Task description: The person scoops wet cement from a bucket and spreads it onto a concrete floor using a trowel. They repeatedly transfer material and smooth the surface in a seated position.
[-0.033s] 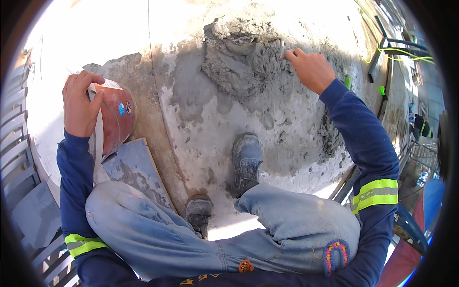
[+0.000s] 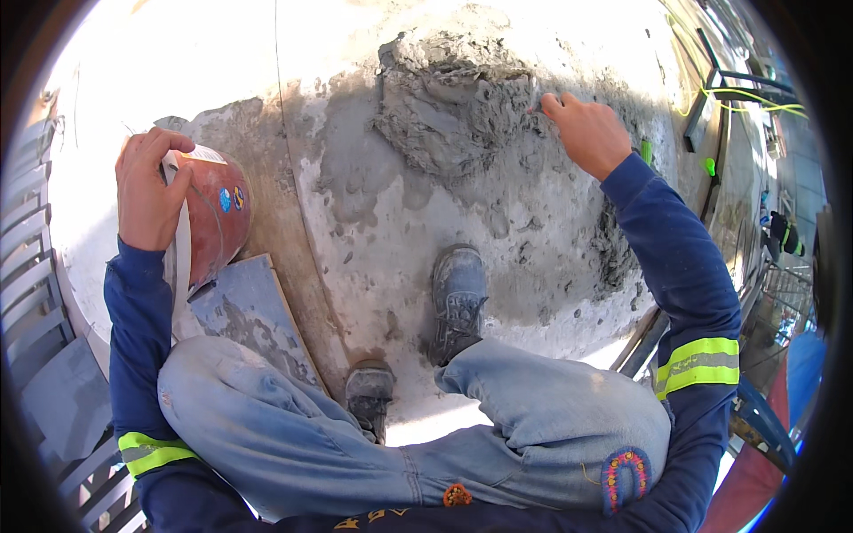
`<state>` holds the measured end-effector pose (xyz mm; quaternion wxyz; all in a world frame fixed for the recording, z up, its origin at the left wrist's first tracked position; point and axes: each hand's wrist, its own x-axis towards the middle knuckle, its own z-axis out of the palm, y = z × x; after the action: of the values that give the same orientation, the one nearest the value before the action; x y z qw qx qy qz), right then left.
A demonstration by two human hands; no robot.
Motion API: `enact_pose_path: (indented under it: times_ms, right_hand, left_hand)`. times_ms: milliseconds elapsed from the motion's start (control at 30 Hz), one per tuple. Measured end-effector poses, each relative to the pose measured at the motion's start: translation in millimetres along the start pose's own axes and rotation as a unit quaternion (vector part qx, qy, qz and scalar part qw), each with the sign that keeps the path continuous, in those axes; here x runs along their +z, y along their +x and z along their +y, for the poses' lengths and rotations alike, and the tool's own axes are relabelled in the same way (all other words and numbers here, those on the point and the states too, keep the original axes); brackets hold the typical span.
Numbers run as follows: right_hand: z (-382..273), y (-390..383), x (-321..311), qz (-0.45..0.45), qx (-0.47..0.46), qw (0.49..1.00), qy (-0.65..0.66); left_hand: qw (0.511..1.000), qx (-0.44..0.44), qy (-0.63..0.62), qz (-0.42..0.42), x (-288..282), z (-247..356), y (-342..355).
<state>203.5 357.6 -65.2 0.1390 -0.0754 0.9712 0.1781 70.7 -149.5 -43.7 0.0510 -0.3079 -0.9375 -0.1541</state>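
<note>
My left hand (image 2: 147, 191) grips the white-edged rim of a reddish-brown hard hat (image 2: 218, 222) with small stickers, which rests on the concrete floor (image 2: 373, 222) at my left. My right hand (image 2: 582, 133) reaches forward, knuckles up, its curled fingers touching the right edge of a pile of wet grey mortar (image 2: 453, 107). Whether those fingers hold anything is hidden. I crouch in jeans, with my dusty boots (image 2: 458, 298) on the mortar-stained floor between my two hands.
A flat grey mortar-smeared board (image 2: 253, 320) lies beside my left knee, below the hard hat. Metal grating (image 2: 40, 293) runs along the left edge. Green cables and a dark metal frame (image 2: 729, 89) stand at the upper right, and a smaller mortar smear (image 2: 613, 258) lies under my right arm.
</note>
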Motion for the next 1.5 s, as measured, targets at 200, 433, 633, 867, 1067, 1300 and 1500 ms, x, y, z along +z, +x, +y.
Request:
enact_pose_path:
  times_ms: [200,433,633,867,1067,1300,1500]
  right_hand:
    - [14,-42,-33,0.103,0.11,0.989,0.01]
    - [-17,59,-77,0.046,0.034,0.996,0.068]
    - [-32,180,-29,0.064,-0.034,0.996,-0.058]
    - [-35,82,-31,-0.099,-0.041,0.993,-0.038]
    - [15,-16,-39,-0.044,0.028,0.999,0.012]
    - [40,-56,12,0.017,0.157,0.971,0.182]
    - [72,-24,93,-0.016,0.333,0.802,0.495]
  left_hand:
    - [1.0,-0.005,-0.004,0.012,0,-6,-2]
    - [1.0,0.0,0.0,0.002,2,-8,-4]
    - [0.999,0.02,-0.014,0.035,6,-13,-1]
    - [1.0,0.022,-0.002,0.013,-2,-12,-6]
    - [1.0,0.002,0.014,-0.014,-1,-2,1]
    - [0.996,-0.023,-0.078,-0.025,1,-14,-1]
    - [0.999,-0.014,-0.035,-0.017,3,-4,0]
